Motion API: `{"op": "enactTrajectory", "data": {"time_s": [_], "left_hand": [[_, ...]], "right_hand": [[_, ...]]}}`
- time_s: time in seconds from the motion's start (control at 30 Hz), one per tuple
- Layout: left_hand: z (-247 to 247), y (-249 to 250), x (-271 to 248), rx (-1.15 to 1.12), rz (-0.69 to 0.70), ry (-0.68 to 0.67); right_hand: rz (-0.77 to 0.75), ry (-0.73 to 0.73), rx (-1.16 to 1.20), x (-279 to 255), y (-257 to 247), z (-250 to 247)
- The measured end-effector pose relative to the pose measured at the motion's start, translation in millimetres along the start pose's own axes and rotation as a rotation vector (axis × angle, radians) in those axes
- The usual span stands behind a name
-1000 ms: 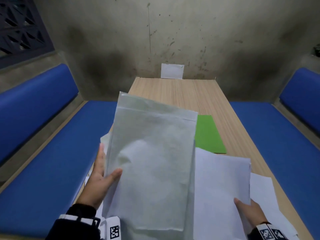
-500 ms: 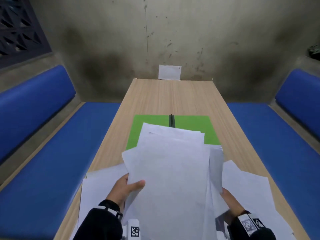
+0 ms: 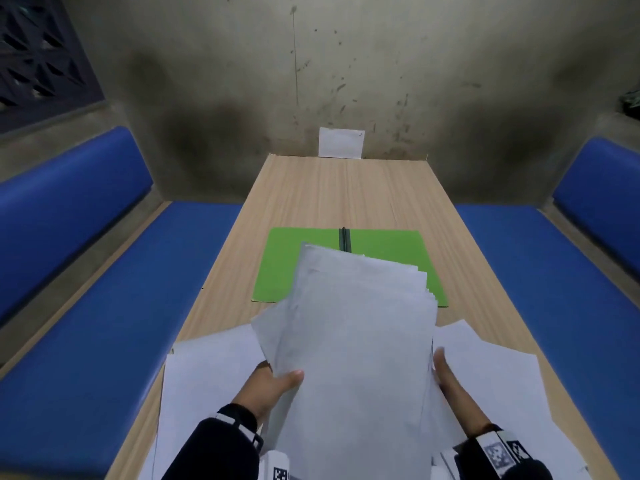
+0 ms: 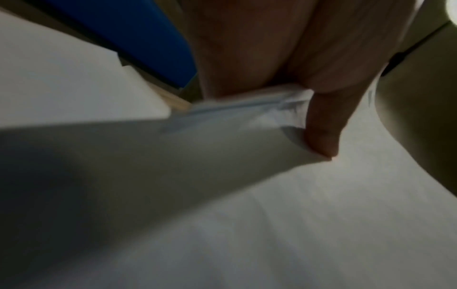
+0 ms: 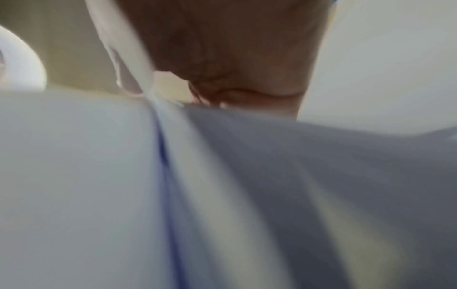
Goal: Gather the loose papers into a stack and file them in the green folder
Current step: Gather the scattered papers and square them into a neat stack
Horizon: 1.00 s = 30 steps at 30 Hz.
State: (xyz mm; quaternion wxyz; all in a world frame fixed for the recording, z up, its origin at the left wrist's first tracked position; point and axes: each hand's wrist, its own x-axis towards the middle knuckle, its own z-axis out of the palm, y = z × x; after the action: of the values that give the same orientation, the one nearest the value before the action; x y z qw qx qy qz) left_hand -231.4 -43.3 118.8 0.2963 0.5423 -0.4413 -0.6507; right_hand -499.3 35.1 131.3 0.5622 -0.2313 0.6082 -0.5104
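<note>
A thick stack of white papers (image 3: 360, 341) is tilted over the near half of the table, its far edges fanned. My left hand (image 3: 273, 382) pinches the stack's left edge, thumb on top; the left wrist view shows the thumb (image 4: 321, 127) pressing the paper stack (image 4: 247, 195). My right hand (image 3: 450, 386) holds the stack's right edge, its fingers hidden behind the sheets; the right wrist view is blurred, with the paper stack (image 5: 123, 176) against the right hand (image 5: 235, 48). The green folder (image 3: 287, 268) lies open just beyond, a black clip (image 3: 345, 239) on its spine.
More loose white sheets lie flat on the wooden table (image 3: 346, 192), on the left (image 3: 207, 375) and on the right (image 3: 502, 386). A white card (image 3: 341, 142) leans on the far wall. Blue benches (image 3: 104, 323) run along both sides of the table.
The stack has come down from upright in front of the camera to a lower tilt, uncovering the green folder. My right hand has moved from a separate sheet to the stack's right edge.
</note>
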Motion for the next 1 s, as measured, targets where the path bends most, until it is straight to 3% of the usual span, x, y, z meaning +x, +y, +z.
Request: {"op": "enactTrajectory", "data": {"time_s": [0.1,0.27,0.4,0.53,0.7,0.83,1.0], "left_hand": [[3,18,-11,0.068,0.124,0.133],[4,60,-49,0.149,0.289,0.202],[-3,73,-64,0.239,0.375,0.111],[-2,84,-69,0.118,0.552,-0.093],[-2,91,-70,-0.071,0.576,-0.054],[1,103,-76,-0.013,0.701,-0.097],[5,106,-73,0.086,0.880,-0.059]], "right_hand": [[-0.129,-0.207,-0.052,-19,-30,10],[-0.355,-0.107,-0.146,-25,-54,13],[-0.428,-0.168,-0.185,-31,-57,15],[-0.457,-0.197,-0.156,-32,-58,18],[-0.526,-0.205,-0.168,-33,-63,27],[-0.562,-0.223,-0.148,-36,-68,40],[-0.627,-0.260,-0.129,-35,-74,57]]}}
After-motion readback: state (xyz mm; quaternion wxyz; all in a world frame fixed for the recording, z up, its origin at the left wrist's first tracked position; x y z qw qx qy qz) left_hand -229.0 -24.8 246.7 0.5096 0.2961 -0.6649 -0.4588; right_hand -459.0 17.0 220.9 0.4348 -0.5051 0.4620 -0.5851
